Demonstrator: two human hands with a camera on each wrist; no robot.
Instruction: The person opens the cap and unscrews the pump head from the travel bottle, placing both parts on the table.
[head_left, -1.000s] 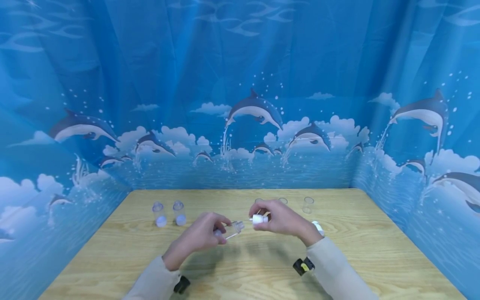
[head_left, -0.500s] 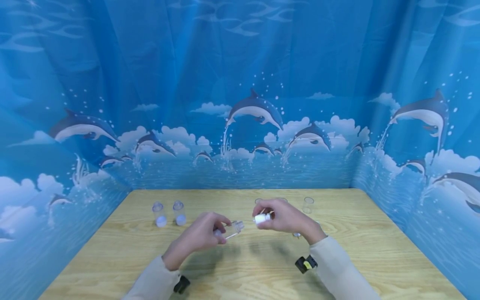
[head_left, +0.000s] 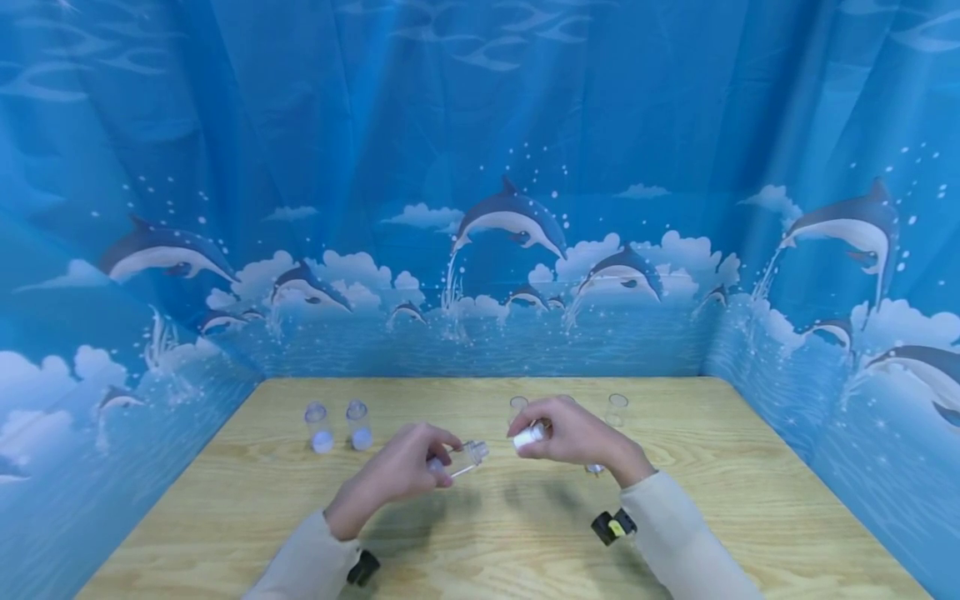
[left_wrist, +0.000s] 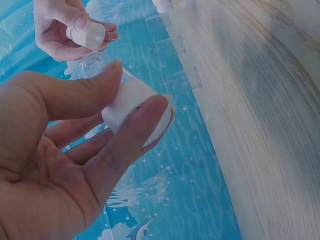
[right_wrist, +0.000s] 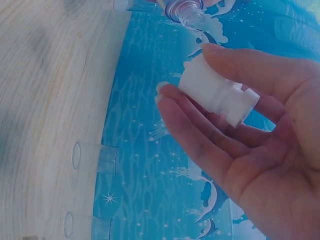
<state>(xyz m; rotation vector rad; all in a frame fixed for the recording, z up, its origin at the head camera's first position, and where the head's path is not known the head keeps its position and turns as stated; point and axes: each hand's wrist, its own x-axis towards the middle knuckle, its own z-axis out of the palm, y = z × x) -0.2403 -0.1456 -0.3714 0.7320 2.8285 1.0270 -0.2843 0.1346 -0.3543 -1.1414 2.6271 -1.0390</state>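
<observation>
My left hand [head_left: 405, 462] grips a clear bottle [head_left: 468, 457] tilted on its side, its bare threaded neck pointing right. A white lower part of the bottle [left_wrist: 132, 102] shows between thumb and fingers in the left wrist view. Across a small gap, my right hand [head_left: 581, 435] pinches a white pump head [head_left: 529, 435] between thumb and fingers. In the right wrist view the pump head [right_wrist: 207, 87] has a wide collar and a narrower stepped end towards the palm. Bottle and pump head are apart, both held above the table.
Two similar clear bottles [head_left: 319, 429] stand at the table's left. Several clear caps [head_left: 617, 408] stand behind my right hand, partly hidden by it. A small object [head_left: 595, 468] shows under the right wrist, mostly covered. A blue dolphin curtain [head_left: 480, 333] borders the wooden table [head_left: 480, 558].
My right hand has shifted slightly right, and the pump head has turned in its fingers, its left end now tilting downward. The left hand and bottle have stayed in place.
</observation>
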